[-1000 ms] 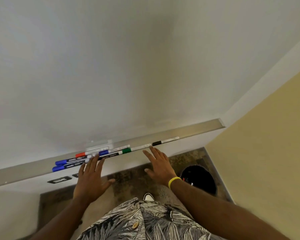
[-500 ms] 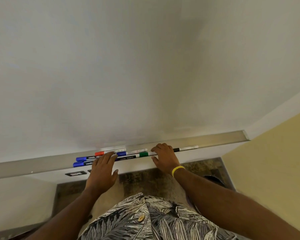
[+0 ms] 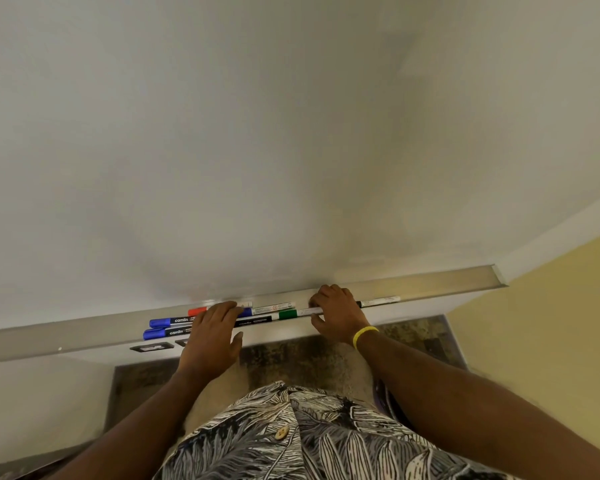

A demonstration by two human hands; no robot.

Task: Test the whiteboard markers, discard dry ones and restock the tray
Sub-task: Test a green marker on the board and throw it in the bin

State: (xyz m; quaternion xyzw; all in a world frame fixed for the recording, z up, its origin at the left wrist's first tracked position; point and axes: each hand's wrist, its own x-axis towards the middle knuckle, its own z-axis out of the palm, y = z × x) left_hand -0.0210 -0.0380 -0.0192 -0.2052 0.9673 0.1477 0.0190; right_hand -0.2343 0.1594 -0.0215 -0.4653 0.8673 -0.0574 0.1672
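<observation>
1. Head view: the tray [image 3: 430, 284] is a long silver ledge under the whiteboard [image 3: 257, 150]. All the markers lie flat in it, with their long sides running along the tray.
2. The right hand [image 3: 338, 311] is over the middle of the tray. Its fingers [image 3: 326, 296] are bent over the top and the thumb sits lower, at the tray's front edge.
3. The white body of the green marker [image 3: 287, 314] runs straight in between the fingers and thumb. It looks like this hand is pinching that marker, but the hand hides the far end, so I am not sure.
4. The green cap pokes out of the hand toward the left end of the tray. The right hand is the nearer one, so I think it should lift the marker up and away from the tray.
5. The green marker is thin, with a white body. Its cap is on.
6. The black marker [image 3: 378, 301] sticks out toward the right end of the tray.
7. The left hand [image 3: 212, 327] lies palm down over the left part of the tray. Its fingers are almost straight and rest on the markers there. It grips nothing.
8. Two blue markers [image 3: 163, 322] and a red marker [image 3: 197, 311] poke out past it, toward the tray's left end.
</observation>
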